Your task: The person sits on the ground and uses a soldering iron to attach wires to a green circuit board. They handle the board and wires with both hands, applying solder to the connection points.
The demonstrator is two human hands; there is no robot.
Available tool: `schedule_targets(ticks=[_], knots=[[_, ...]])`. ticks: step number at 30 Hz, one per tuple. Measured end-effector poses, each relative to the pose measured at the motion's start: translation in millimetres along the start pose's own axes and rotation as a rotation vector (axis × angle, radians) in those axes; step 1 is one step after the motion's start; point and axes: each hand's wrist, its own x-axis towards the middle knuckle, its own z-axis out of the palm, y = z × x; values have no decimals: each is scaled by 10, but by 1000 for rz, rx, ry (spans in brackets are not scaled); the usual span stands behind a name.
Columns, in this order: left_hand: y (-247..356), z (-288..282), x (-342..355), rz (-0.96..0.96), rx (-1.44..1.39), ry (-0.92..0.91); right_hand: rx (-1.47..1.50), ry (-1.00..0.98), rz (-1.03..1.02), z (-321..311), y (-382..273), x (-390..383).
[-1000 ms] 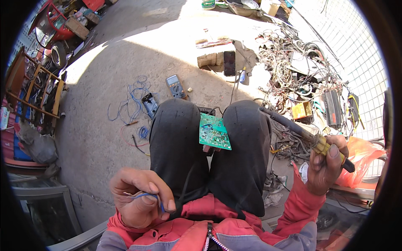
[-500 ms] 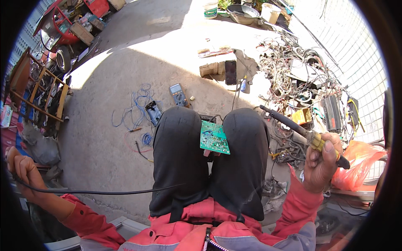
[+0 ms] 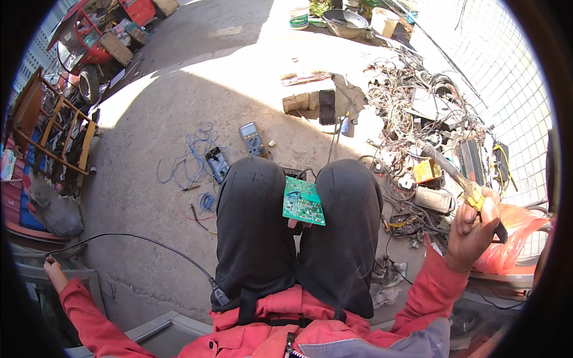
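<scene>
My right hand (image 3: 477, 224) grips the yellow handle of a long soldering iron (image 3: 444, 162), its shaft angled up and left over the cables. My left hand (image 3: 55, 268), partly small at the far left edge, pinches a black cord (image 3: 140, 237) that arcs to a plug (image 3: 219, 296) by my left thigh. A green circuit board (image 3: 303, 209) rests between my knees on something dark, partly hidden. Beyond my left knee lie a multimeter (image 3: 253, 140), an opened grey-blue device (image 3: 216, 164) and thin blue wires (image 3: 208, 201).
Tangled cables and scrap (image 3: 433, 98) heap along the right, beside a red plastic bag (image 3: 506, 243). A phone (image 3: 327, 107), a bucket (image 3: 383, 22) and a basin (image 3: 346, 24) are ahead. Wooden frames (image 3: 65, 131) and clutter line the left. Window frames (image 3: 160, 324) lie behind my left arm.
My left hand went from the lap, where it held a blue wire, out to the far left with the black cord, then lower. My right hand has shifted rightward, tilting the iron more steeply.
</scene>
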Motion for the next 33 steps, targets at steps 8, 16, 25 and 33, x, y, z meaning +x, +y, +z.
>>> schedule_targets(ticks=[8,16,25,33], knots=[[418,-845,-23,423,410,484,37,-47,-31,-45,-16,108],[-308,-631,-659,551,630,239,34,77,-21,68,-19,205],[-2028,-540,-2333,630,1186,-436,25,97,-42,-291,-5,246],[-2695,-261,-4081,-159,1716,-1115,-71,148,3,-451,-96,370]])
